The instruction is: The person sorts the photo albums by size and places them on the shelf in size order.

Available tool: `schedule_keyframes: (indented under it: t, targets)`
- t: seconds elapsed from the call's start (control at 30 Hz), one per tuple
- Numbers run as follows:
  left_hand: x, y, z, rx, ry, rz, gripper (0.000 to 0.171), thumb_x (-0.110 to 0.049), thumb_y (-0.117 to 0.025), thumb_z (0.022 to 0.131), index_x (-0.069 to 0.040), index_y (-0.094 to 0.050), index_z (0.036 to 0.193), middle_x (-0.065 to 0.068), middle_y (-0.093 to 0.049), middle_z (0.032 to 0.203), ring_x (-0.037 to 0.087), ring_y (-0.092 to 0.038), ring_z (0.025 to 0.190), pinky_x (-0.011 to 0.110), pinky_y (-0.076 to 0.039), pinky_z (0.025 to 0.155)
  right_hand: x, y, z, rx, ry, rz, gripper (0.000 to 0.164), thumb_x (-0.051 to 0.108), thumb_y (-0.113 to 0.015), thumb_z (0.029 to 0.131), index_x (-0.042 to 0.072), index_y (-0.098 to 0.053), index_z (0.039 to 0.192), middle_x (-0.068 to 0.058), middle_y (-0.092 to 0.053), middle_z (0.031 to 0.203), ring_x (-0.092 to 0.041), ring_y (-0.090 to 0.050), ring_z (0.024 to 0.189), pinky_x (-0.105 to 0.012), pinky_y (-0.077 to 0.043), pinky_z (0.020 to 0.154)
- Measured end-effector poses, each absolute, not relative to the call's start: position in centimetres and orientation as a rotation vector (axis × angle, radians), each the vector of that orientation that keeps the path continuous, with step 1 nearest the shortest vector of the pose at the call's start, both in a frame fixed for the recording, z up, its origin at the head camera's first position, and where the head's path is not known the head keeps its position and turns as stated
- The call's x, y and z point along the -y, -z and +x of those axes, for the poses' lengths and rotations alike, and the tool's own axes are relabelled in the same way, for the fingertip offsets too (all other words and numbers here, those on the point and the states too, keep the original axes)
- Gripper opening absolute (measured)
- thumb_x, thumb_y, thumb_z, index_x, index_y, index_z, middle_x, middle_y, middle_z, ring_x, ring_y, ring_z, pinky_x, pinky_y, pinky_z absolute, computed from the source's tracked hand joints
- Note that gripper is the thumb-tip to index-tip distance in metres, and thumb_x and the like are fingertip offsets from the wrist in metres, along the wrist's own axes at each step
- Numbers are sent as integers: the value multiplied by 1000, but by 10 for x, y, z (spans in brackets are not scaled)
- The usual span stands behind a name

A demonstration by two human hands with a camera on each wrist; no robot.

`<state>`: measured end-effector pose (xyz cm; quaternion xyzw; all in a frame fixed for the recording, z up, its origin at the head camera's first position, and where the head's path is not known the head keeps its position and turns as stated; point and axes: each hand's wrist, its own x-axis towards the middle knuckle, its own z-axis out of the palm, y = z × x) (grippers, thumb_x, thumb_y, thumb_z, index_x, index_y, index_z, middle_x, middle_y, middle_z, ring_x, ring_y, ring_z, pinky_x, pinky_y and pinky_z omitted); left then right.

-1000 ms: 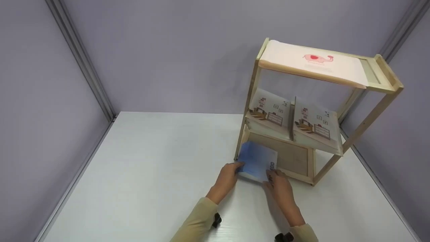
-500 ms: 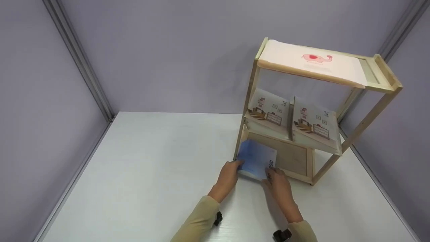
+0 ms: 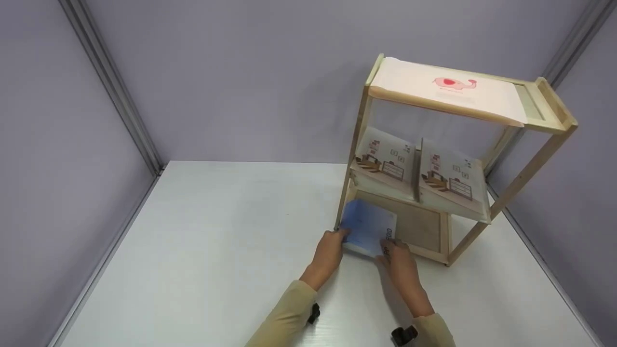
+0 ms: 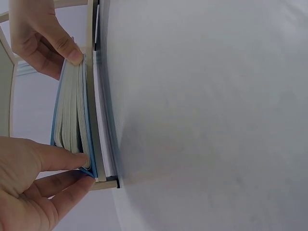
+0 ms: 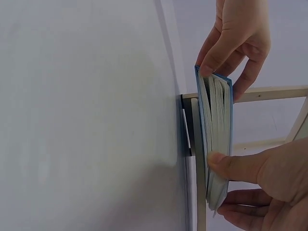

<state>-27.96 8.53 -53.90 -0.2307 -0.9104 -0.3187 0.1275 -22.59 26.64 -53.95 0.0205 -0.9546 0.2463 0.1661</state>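
A blue hardcover book (image 3: pixel 368 226) lies at the left end of the wooden rack's bottom shelf (image 3: pixel 419 226), its page edges facing me. My left hand (image 3: pixel 328 250) pinches its near left corner; in the left wrist view the left hand's thumb (image 4: pixel 67 159) lies on the pages, with fingers at the cover corner. At the near right corner, my right hand (image 3: pixel 401 267) grips the book, its thumb (image 5: pixel 231 166) against the page edges in the right wrist view. The pages are slightly fanned between the covers.
The wooden rack (image 3: pixel 513 178) stands at the back right. Two pale illustrated books (image 3: pixel 385 156) lean on its middle shelf. A white sheet with a pink elephant (image 3: pixel 448 89) covers most of the top. The white table (image 3: pixel 202 250) meets grey walls behind and at both sides.
The book has slid slightly farther back onto the bottom shelf. Both hands have moved forward a little with it, keeping their hold on its near corners.
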Motion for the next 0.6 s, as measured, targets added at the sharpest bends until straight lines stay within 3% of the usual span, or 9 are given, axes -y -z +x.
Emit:
schedule_keyframes:
  t: [0.6]
  targets:
    - [-92, 540, -283, 2627, 846, -626, 22, -6, -54, 91, -10, -67, 108, 12, -66, 85, 20, -61, 72, 27, -48, 56, -269, 540, -231, 2663, -662, 112, 37, 0, -74, 74, -4, -63, 109, -20, -60, 103, -36, -58, 96, -46, -50, 79]
